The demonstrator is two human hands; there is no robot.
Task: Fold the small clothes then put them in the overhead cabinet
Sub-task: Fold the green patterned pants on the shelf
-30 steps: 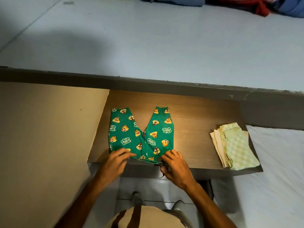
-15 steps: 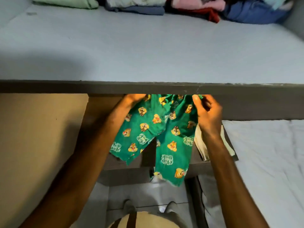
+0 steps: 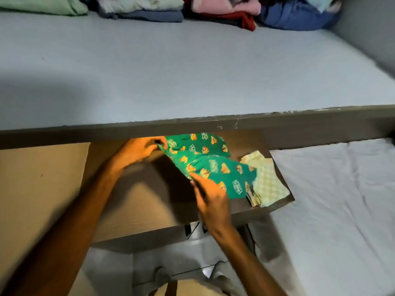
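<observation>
Folded clothes (image 3: 136, 7) already line the back of the grey cabinet shelf (image 3: 171, 67); below, a checked garment (image 3: 267, 180) lies folded on the tabletop (image 3: 132, 199). Green printed pants (image 3: 213, 165) hang mid-fold above it, left hand (image 3: 139, 149) pinching one corner, right hand (image 3: 210, 194) pinching the near edge.

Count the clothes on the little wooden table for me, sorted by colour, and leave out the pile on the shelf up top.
Green patterned: 1, the green trousers, held in the left hand and the right hand.
Pale green checked: 1, the folded checked garment.
Total: 2
</observation>
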